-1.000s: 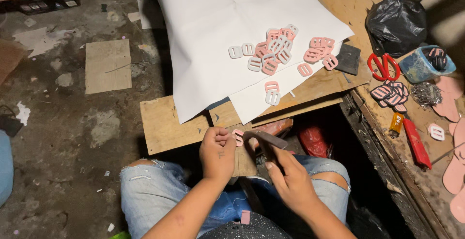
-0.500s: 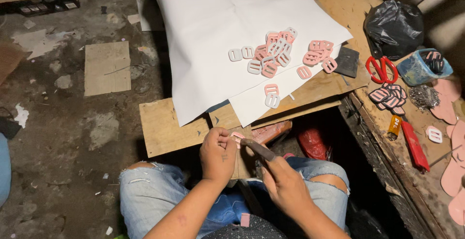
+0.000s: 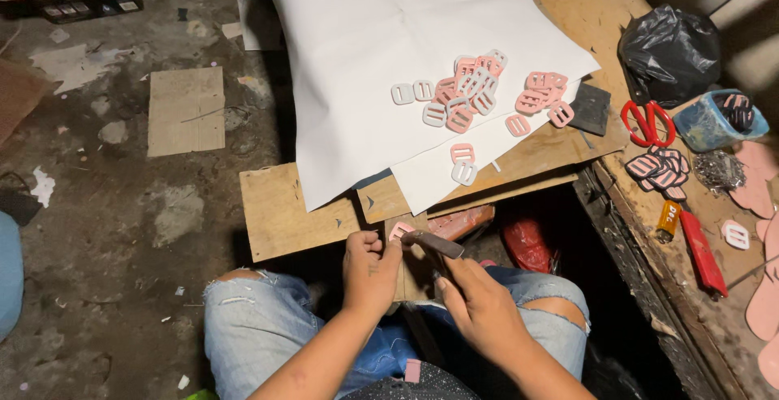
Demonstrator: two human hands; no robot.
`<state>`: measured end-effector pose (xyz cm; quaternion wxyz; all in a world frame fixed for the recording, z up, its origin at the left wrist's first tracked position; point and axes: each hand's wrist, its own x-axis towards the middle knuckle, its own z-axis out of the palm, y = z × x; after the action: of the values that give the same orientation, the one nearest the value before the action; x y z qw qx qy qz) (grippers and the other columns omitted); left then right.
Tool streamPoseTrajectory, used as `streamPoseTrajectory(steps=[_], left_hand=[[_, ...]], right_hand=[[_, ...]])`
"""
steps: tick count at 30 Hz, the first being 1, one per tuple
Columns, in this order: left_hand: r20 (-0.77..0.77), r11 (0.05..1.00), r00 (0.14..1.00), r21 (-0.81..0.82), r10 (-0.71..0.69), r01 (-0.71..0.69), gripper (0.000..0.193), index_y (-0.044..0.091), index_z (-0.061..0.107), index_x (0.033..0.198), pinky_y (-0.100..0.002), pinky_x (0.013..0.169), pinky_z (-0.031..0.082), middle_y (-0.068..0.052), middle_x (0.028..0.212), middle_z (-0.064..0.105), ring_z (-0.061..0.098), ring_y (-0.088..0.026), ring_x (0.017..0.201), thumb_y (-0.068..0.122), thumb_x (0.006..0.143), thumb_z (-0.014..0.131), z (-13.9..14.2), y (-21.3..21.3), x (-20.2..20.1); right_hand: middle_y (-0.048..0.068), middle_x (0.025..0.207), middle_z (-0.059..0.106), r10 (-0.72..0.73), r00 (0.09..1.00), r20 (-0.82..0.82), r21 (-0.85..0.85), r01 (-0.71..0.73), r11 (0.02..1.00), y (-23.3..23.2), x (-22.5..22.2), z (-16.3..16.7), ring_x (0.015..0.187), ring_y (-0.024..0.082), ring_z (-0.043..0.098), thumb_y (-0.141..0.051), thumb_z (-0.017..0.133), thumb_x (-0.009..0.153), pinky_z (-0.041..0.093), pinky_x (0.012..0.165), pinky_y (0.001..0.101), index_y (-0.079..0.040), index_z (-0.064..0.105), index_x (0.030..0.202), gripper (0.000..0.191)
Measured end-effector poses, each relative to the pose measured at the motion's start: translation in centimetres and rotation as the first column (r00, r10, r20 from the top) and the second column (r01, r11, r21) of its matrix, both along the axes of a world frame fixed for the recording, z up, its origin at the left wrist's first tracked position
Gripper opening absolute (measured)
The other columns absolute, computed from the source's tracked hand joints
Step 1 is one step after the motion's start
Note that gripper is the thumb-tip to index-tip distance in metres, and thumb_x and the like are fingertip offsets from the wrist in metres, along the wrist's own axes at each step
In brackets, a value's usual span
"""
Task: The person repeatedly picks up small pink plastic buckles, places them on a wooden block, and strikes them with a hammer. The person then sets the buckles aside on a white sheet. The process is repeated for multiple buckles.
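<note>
My left hand (image 3: 369,268) pinches a small pink buckle (image 3: 400,230) against the near edge of a wooden board (image 3: 280,215) over my lap. My right hand (image 3: 480,307) grips a flat dark metal file (image 3: 434,244), its tip lying across the buckle. Further back, several pink and white buckles (image 3: 469,92) lie heaped on a big white paper sheet (image 3: 365,35), and two more (image 3: 463,163) sit near the sheet's front corner.
To the right on a wooden bench are red scissors (image 3: 647,122), a black plastic bag (image 3: 669,51), a blue tub (image 3: 714,120), a red-handled tool (image 3: 699,247) and more buckles (image 3: 659,169). Cardboard (image 3: 187,109) lies on the dirty floor at left.
The file has swung from pointing down-left to lying nearly level across the buckle. My hands have stayed at the board's near edge.
</note>
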<state>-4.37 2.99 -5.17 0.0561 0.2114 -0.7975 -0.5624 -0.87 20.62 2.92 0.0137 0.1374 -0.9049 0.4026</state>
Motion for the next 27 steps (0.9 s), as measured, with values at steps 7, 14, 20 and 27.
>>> streamPoseTrajectory(steps=[7,14,20,27], left_hand=[[0.155,0.999,0.988,-0.027,-0.024,0.028,0.046,0.001,0.052,0.112,-0.039,0.082,0.054,-0.013,0.103,0.065,0.065,-0.026,0.093,0.026,0.081,0.074,0.0,-0.1,-0.5],[0.166,0.999,0.986,-0.05,-0.001,0.009,0.05,0.003,0.049,0.115,-0.041,0.086,0.053,-0.015,0.108,0.064,0.065,-0.029,0.097,0.032,0.083,0.075,1.1,0.3,-0.7],[0.139,0.998,0.99,-0.062,-0.024,0.033,0.051,0.004,0.046,0.114,-0.041,0.088,0.052,-0.017,0.111,0.063,0.065,-0.029,0.102,0.036,0.086,0.074,1.0,0.6,-0.5],[-0.039,0.993,0.999,-0.117,-0.025,0.02,0.04,0.002,0.049,0.106,-0.043,0.084,0.051,-0.018,0.104,0.059,0.061,-0.032,0.095,0.023,0.082,0.073,1.1,0.8,-0.7]], right_hand=[[0.017,0.1,0.066,0.036,0.999,-0.023,-0.077,-0.037,0.996,-1.0,-0.5,-0.8,0.086,0.036,0.068,-0.007,0.067,0.09,0.056,0.074,0.0378,-0.006,0.06,0.131,0.041],[0.017,0.098,0.067,-0.032,0.999,-0.018,-0.047,0.032,0.998,-1.6,-0.7,-0.3,0.081,0.035,0.07,-0.009,0.067,0.091,0.056,0.07,0.0373,-0.007,0.062,0.132,0.041],[0.019,0.112,0.068,-0.005,0.98,-0.2,-0.07,-0.009,0.998,-1.4,-1.0,-0.5,0.093,0.036,0.071,-0.008,0.066,0.092,0.057,0.077,0.0375,-0.005,0.058,0.135,0.044],[0.023,0.122,0.065,-0.04,0.984,-0.172,-0.09,0.025,0.996,0.1,-0.1,-1.3,0.106,0.038,0.068,-0.006,0.062,0.088,0.055,0.088,0.0388,-0.003,0.053,0.139,0.052]])
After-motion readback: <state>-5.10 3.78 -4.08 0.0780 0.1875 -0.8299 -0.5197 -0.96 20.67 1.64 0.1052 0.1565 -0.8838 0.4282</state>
